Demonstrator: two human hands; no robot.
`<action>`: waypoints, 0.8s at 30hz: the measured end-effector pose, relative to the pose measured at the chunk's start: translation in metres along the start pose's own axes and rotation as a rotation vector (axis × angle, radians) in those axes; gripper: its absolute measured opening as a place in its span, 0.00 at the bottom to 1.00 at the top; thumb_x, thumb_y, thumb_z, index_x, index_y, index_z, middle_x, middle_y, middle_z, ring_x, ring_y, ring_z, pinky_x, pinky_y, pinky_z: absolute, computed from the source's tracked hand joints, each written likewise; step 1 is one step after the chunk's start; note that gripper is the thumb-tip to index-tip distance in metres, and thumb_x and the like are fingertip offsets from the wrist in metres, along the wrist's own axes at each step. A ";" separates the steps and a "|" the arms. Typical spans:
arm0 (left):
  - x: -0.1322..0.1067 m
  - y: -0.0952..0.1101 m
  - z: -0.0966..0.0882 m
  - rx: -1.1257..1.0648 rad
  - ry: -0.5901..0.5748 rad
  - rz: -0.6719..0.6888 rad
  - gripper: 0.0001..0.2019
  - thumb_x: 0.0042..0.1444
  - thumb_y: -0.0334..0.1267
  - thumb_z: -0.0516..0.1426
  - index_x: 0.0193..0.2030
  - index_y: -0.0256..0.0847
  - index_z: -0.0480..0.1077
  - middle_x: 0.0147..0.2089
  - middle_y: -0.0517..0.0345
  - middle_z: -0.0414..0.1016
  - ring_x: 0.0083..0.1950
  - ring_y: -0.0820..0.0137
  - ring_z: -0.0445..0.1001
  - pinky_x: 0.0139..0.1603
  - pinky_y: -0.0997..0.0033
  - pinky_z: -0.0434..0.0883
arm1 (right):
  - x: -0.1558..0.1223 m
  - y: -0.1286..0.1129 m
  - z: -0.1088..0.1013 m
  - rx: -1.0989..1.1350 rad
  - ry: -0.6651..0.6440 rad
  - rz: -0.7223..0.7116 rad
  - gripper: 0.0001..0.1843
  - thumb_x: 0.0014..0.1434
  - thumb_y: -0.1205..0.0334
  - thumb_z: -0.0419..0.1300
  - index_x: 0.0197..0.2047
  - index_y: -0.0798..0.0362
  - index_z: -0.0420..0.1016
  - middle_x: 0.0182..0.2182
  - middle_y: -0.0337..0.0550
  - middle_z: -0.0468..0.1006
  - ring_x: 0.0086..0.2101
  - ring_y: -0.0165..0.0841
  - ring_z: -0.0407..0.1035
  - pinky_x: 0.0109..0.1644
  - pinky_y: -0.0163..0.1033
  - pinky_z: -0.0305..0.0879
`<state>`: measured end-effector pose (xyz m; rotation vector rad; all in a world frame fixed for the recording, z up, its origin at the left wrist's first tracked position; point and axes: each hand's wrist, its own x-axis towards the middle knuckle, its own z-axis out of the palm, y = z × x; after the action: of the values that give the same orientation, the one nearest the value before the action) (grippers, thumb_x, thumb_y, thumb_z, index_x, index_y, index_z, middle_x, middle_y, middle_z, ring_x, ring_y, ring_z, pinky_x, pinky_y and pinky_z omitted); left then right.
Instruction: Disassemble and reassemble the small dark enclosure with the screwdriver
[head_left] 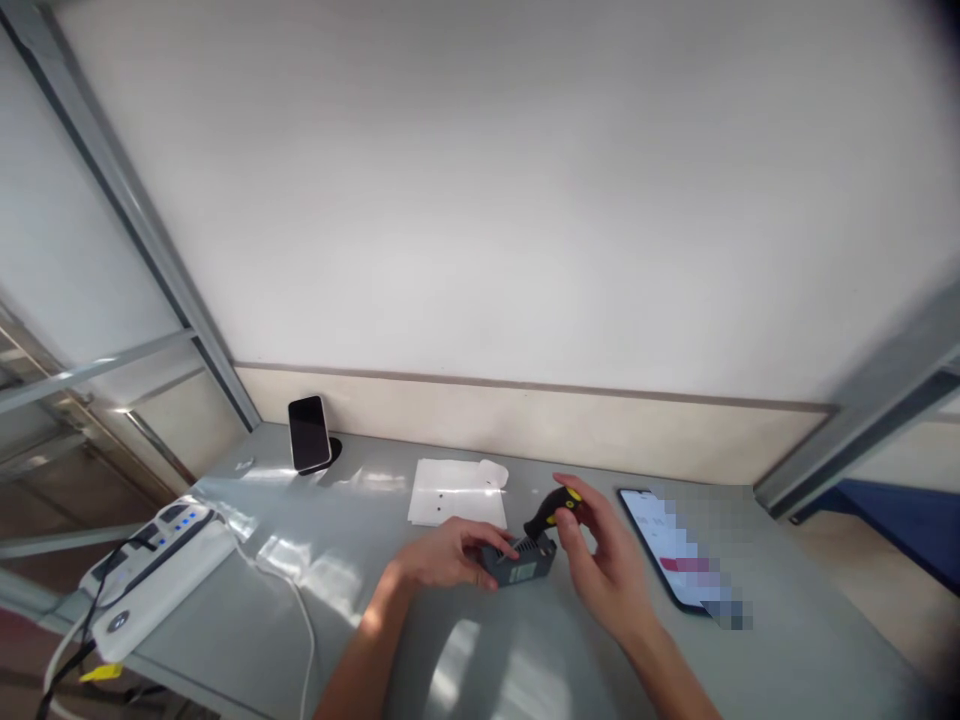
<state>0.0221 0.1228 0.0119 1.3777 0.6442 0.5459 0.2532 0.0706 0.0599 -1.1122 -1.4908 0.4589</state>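
Dark box (519, 563) under left hand (442, 555); right hand (600, 560) grips screwdriver (553, 510); phone (671, 550) near.

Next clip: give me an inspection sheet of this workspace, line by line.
Surface: grey table, sunlit patches.
Job's things: small grey box; black-and-yellow screwdriver, tip on the box.
Clutter: white sheet; phone leaning at the wall; phone lying flat, screen lit; power strip.
Hands: left hand steadies the box; right hand grips the screwdriver.
Cables: white cable runs off the front edge.
Surroundings: white wall; metal frame.
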 end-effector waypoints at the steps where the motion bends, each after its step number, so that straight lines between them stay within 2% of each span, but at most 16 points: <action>1: 0.000 0.001 0.001 0.007 0.006 -0.005 0.29 0.34 0.45 0.80 0.46 0.43 0.85 0.63 0.47 0.78 0.59 0.54 0.77 0.60 0.57 0.70 | 0.002 -0.004 -0.001 0.021 -0.028 -0.012 0.17 0.73 0.52 0.57 0.60 0.47 0.76 0.36 0.44 0.81 0.33 0.36 0.76 0.34 0.37 0.75; 4: -0.001 0.006 0.003 0.034 0.019 -0.014 0.28 0.34 0.43 0.79 0.45 0.41 0.84 0.55 0.49 0.82 0.51 0.59 0.78 0.55 0.59 0.71 | 0.011 -0.022 -0.004 0.155 -0.183 -0.064 0.14 0.72 0.51 0.58 0.56 0.44 0.78 0.44 0.47 0.82 0.43 0.40 0.78 0.46 0.42 0.77; 6: -0.002 0.009 0.004 0.046 0.026 -0.013 0.24 0.38 0.41 0.78 0.45 0.40 0.83 0.49 0.53 0.83 0.46 0.63 0.77 0.51 0.61 0.71 | 0.019 -0.038 -0.003 0.294 -0.329 -0.075 0.11 0.72 0.51 0.59 0.53 0.43 0.78 0.51 0.49 0.82 0.53 0.44 0.76 0.56 0.48 0.74; 8: -0.003 0.009 0.005 0.065 0.026 -0.015 0.21 0.41 0.38 0.76 0.44 0.41 0.82 0.41 0.58 0.82 0.41 0.65 0.74 0.47 0.63 0.71 | 0.026 -0.053 0.002 0.430 -0.460 0.004 0.09 0.70 0.51 0.62 0.50 0.43 0.76 0.52 0.50 0.81 0.55 0.45 0.75 0.54 0.49 0.75; 9: -0.003 0.009 0.005 0.077 0.032 -0.012 0.19 0.42 0.36 0.75 0.43 0.41 0.82 0.38 0.61 0.81 0.39 0.66 0.73 0.45 0.64 0.71 | 0.028 -0.058 0.006 0.519 -0.525 0.035 0.09 0.70 0.51 0.63 0.49 0.43 0.73 0.50 0.49 0.82 0.50 0.44 0.76 0.49 0.48 0.76; 11: -0.003 0.006 0.004 0.105 0.048 -0.015 0.16 0.42 0.34 0.75 0.40 0.42 0.82 0.33 0.64 0.77 0.36 0.67 0.71 0.41 0.66 0.71 | 0.030 -0.065 0.016 0.651 -0.594 0.113 0.11 0.68 0.51 0.65 0.44 0.44 0.66 0.38 0.42 0.81 0.36 0.38 0.76 0.38 0.43 0.74; 13: -0.002 0.003 0.003 0.121 0.047 -0.018 0.16 0.42 0.35 0.75 0.40 0.43 0.82 0.31 0.65 0.76 0.34 0.68 0.70 0.39 0.67 0.70 | 0.028 -0.064 0.026 0.689 -0.543 0.151 0.15 0.67 0.50 0.66 0.42 0.44 0.63 0.32 0.36 0.73 0.28 0.32 0.68 0.30 0.37 0.68; 15: -0.002 0.000 0.001 0.112 0.019 -0.009 0.18 0.43 0.38 0.75 0.43 0.44 0.82 0.33 0.64 0.77 0.35 0.67 0.71 0.40 0.67 0.71 | 0.024 -0.058 0.034 0.674 -0.422 0.149 0.14 0.68 0.47 0.64 0.44 0.44 0.66 0.32 0.35 0.68 0.27 0.30 0.63 0.29 0.36 0.64; 18: -0.001 -0.001 0.001 0.093 0.004 0.008 0.23 0.42 0.42 0.75 0.47 0.45 0.82 0.42 0.61 0.81 0.40 0.66 0.74 0.43 0.66 0.71 | 0.021 -0.048 0.038 0.703 -0.349 0.198 0.17 0.73 0.42 0.54 0.53 0.44 0.70 0.33 0.39 0.67 0.30 0.34 0.65 0.29 0.37 0.65; 19: -0.001 -0.001 0.001 0.086 0.010 0.006 0.24 0.42 0.42 0.76 0.48 0.45 0.82 0.45 0.60 0.82 0.43 0.65 0.75 0.45 0.66 0.71 | 0.021 -0.045 0.037 0.708 -0.336 0.214 0.17 0.73 0.42 0.54 0.54 0.43 0.70 0.35 0.40 0.69 0.32 0.35 0.67 0.31 0.38 0.67; 22: 0.000 0.000 0.002 0.039 0.015 0.000 0.26 0.37 0.42 0.77 0.46 0.42 0.83 0.50 0.55 0.81 0.48 0.63 0.77 0.50 0.64 0.71 | 0.025 -0.042 0.033 0.673 -0.253 0.194 0.13 0.68 0.46 0.64 0.45 0.44 0.71 0.47 0.45 0.74 0.41 0.37 0.73 0.42 0.42 0.73; 24: 0.000 0.001 0.003 0.014 0.015 0.005 0.27 0.36 0.42 0.78 0.46 0.40 0.83 0.49 0.54 0.81 0.47 0.63 0.76 0.50 0.64 0.71 | 0.026 -0.043 0.031 0.669 -0.243 0.181 0.16 0.65 0.48 0.68 0.40 0.45 0.66 0.49 0.44 0.75 0.38 0.35 0.74 0.42 0.42 0.74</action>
<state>0.0241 0.1209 0.0127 1.3896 0.6578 0.5571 0.2116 0.0811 0.1002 -0.6678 -1.2901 1.1559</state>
